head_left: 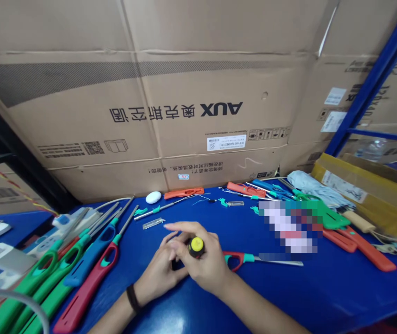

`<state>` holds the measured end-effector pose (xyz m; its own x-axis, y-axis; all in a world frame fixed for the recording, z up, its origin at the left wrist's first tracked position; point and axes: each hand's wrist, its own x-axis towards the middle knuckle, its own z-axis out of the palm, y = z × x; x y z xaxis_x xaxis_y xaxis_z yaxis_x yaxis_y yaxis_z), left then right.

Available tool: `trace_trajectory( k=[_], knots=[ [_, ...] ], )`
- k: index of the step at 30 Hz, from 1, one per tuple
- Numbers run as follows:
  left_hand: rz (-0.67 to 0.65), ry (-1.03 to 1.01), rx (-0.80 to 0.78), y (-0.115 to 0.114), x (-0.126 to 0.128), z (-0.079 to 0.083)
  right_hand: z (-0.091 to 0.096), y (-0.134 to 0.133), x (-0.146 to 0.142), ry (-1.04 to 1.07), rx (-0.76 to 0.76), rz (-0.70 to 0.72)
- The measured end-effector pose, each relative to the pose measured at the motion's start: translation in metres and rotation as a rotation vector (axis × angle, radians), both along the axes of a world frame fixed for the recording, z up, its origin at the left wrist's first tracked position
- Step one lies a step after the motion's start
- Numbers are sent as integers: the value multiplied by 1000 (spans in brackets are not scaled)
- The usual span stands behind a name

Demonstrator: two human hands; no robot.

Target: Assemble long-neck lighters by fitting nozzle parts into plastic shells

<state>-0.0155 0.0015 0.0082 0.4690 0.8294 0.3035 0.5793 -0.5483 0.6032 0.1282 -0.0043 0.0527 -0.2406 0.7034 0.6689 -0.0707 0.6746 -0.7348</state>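
Note:
My right hand (208, 262) is closed around a screwdriver with a yellow and black handle (196, 247), held upright over the blue table (289, 297). My left hand (160, 271) is pinched just beside it, fingers pressed on a small dark part that I cannot make out. A red lighter (254, 260) with a green collar and a long metal tube lies under my right hand, pointing right.
Several long lighters, green, blue and red (80, 264), lie at the left. Orange lighter shells (183, 192), a white oval object (153, 197), metal tubes and small green parts lie behind. More orange shells (365, 248) sit at the right. Cardboard boxes (184, 93) wall the back.

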Motion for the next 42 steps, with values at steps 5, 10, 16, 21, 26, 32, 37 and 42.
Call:
trace_trajectory(
  k=[5, 10, 16, 21, 26, 32, 37, 42],
  knots=[
    [37, 9, -34, 0, -1, -3, -1, 2, 0, 72, -128, 191],
    [57, 3, 15, 1, -3, -7, 4, 4, 4, 49, -164, 206],
    [5, -47, -3, -1, -1, -3, 9, 2, -3, 106, -85, 119],
    [23, -27, 2, -2, -1, -2, 6, 3, -9, 224, -174, 165],
    [-6, 39, 39, -1, 0, 1, -2, 8, -7, 194, -296, 162],
    [0, 60, 27, 3, -1, 1, 10, 13, 8, 78, -270, 291],
    [18, 49, 3, 4, -3, -1, 23, 18, 16, -13, -43, 160],
    [82, 49, -16, 4, -5, -9, 38, 21, 25, -234, -178, 350]
  ],
)
